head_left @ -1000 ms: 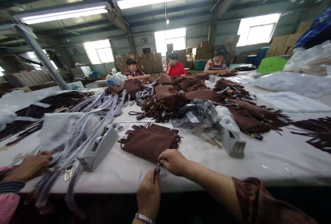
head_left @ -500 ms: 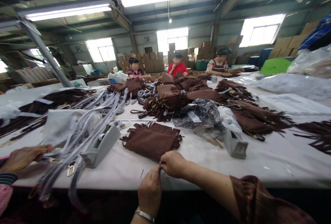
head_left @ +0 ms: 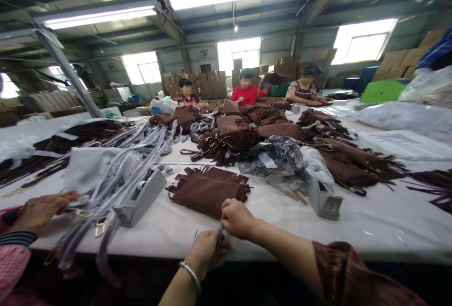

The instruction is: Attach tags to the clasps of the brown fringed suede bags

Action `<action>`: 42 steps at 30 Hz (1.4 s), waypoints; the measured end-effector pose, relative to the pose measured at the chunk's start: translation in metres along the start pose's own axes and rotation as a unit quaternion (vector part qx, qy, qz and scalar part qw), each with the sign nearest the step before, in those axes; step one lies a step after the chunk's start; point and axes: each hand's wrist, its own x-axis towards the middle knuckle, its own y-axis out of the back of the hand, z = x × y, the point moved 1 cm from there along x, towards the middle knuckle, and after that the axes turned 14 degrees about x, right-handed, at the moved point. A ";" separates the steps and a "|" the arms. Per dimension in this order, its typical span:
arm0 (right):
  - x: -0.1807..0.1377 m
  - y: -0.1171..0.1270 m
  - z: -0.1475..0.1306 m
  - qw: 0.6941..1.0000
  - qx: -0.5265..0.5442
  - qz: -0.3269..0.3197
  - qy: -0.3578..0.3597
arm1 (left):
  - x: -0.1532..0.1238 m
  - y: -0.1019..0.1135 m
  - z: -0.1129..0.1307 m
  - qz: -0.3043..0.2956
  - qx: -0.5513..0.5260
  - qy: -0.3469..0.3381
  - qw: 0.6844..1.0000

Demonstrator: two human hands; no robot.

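A brown fringed bag (head_left: 205,194) lies flat on the white table (head_left: 282,235), its fringe towards the far side. At its near right corner my right hand (head_left: 237,219) is closed in a pinch. Just below and to the left, my left hand (head_left: 209,248), with a silver bracelet at the wrist, is closed too. A thin greyish strip (head_left: 221,229) runs between the two hands, and both grip it; most of it is hidden by my fingers. A short dark thread-like piece (head_left: 195,236) shows beside my left hand.
Grey tape dispensers (head_left: 141,197) stand left and right of the bag. Plastic-wrapped straps (head_left: 106,197) hang over the table edge near a co-worker's hand (head_left: 45,208). Piled brown fringed bags (head_left: 233,127) and a black-and-white speckled bundle (head_left: 275,157) lie beyond. Several co-workers sit opposite.
My right hand has shifted slightly up, while my left hand has turned and its fingers have moved around the strip. Across the table, the person in red has lowered one hand and raised a dark item.
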 end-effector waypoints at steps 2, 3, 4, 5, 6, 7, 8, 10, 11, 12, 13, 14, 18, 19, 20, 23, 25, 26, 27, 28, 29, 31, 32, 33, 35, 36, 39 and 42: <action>0.000 0.000 0.001 1.000 0.006 0.010 -0.020 | 0.001 -0.001 0.005 -0.003 -0.004 -0.002 1.000; -0.001 0.000 0.002 1.000 0.011 0.014 -0.025 | 0.002 -0.003 0.006 0.008 0.006 -0.009 1.000; -0.002 0.000 0.003 0.999 0.018 0.015 -0.026 | 0.003 -0.005 0.006 0.024 0.020 -0.016 0.999; -0.004 0.000 0.005 0.999 0.028 0.014 -0.021 | 0.004 -0.008 0.005 0.042 0.030 -0.023 0.998; -0.005 0.001 0.008 0.999 0.041 0.010 -0.012 | 0.004 -0.011 0.003 0.068 0.047 -0.039 0.996; -0.007 0.001 0.010 0.998 0.060 0.002 0.003 | 0.004 -0.013 0.001 0.104 0.078 -0.069 0.989; -0.009 0.002 0.013 0.996 0.082 -0.009 0.022 | 0.003 -0.015 -0.002 0.147 0.125 -0.109 0.975; -0.012 0.003 0.017 0.990 0.129 -0.022 0.057 | 0.001 -0.019 -0.009 0.234 0.239 -0.195 0.922; -0.013 0.004 0.018 0.987 0.146 -0.015 0.064 | 0.000 -0.019 -0.012 0.266 0.291 -0.227 0.890; -0.013 0.005 0.020 0.986 0.155 0.002 0.064 | -0.001 -0.020 -0.015 0.286 0.331 -0.248 0.864; -0.013 0.006 0.021 0.986 0.155 0.025 0.058 | -0.001 -0.020 -0.018 0.295 0.355 -0.257 0.849; -0.013 0.006 0.021 0.987 0.147 0.049 0.050 | 0.000 -0.019 -0.020 0.301 0.372 -0.263 0.838; -0.013 0.000 0.020 0.993 0.096 0.056 0.049 | 0.004 -0.017 -0.024 0.316 0.412 -0.274 0.809; -0.012 -0.003 0.020 0.993 0.090 0.050 0.053 | 0.005 -0.017 -0.025 0.319 0.414 -0.275 0.807; -0.012 -0.006 0.020 0.994 0.087 0.047 0.055 | 0.006 -0.017 -0.026 0.321 0.414 -0.276 0.806; -0.008 -0.015 0.022 0.993 0.094 0.050 0.042 | 0.006 -0.017 -0.027 0.321 0.408 -0.272 0.810; -0.007 -0.018 0.022 0.994 0.095 0.046 0.035 | 0.005 -0.016 -0.026 0.311 0.404 -0.261 0.820; -0.006 -0.018 0.020 0.994 0.089 0.042 0.043 | 0.005 -0.015 -0.025 0.303 0.401 -0.254 0.826; -0.007 -0.017 0.018 0.995 0.077 0.037 0.059 | 0.004 -0.015 -0.023 0.293 0.397 -0.245 0.835; -0.008 -0.017 0.014 0.994 0.060 0.032 0.084 | 0.003 -0.014 -0.022 0.280 0.391 -0.235 0.845; -0.010 -0.015 0.010 0.992 0.038 0.026 0.115 | 0.002 -0.013 -0.020 0.267 0.384 -0.224 0.855; -0.012 -0.013 0.003 0.984 -0.009 0.009 0.179 | 0.001 -0.012 -0.017 0.244 0.375 -0.204 0.871; -0.012 -0.011 0.000 0.979 -0.028 0.003 0.202 | 0.000 -0.012 -0.015 0.237 0.375 -0.199 0.874; -0.011 -0.009 -0.001 0.976 -0.042 0.003 0.213 | 0.000 -0.012 -0.014 0.234 0.379 -0.197 0.874; -0.005 -0.004 0.003 0.977 -0.054 0.020 0.203 | -0.001 -0.013 -0.013 0.233 0.395 -0.199 0.866; -0.001 -0.001 0.006 0.981 -0.053 0.042 0.181 | -0.002 -0.014 -0.013 0.232 0.403 -0.202 0.862; 0.011 0.013 0.020 0.989 -0.028 0.114 0.084 | -0.001 -0.013 -0.013 0.236 0.406 -0.204 0.859; 0.014 0.022 0.031 0.992 0.023 0.104 0.061 | 0.005 -0.007 -0.013 0.240 0.363 -0.186 0.881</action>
